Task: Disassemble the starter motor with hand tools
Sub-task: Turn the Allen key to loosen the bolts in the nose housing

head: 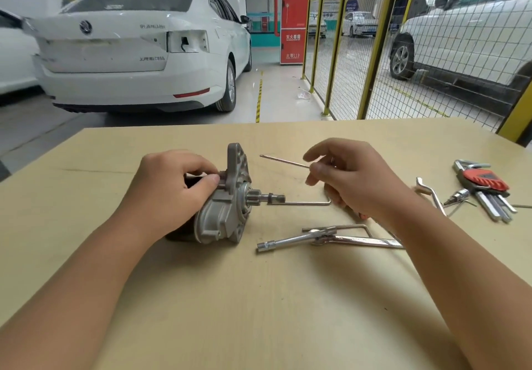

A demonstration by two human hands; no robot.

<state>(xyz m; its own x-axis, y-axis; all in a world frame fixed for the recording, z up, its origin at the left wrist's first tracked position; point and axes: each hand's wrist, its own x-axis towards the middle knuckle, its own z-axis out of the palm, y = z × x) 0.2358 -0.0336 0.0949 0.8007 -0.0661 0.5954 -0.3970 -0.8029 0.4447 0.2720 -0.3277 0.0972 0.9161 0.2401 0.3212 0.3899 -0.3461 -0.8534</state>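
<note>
Here, on the tan desk [259, 297], the left hand [169, 188] wraps its grip around the dark body of the starter motor [224, 205], thumb pressed beside the grey flange, with the pinion shaft pointing right. Just past the shaft lies a bent hex key [302, 203], and the right hand [354, 179] pinches a thin long rod [283, 161] held above the desk. Nearer lies a socket wrench [290, 238], and far right a red-holdered hex key set [486, 188].
</note>
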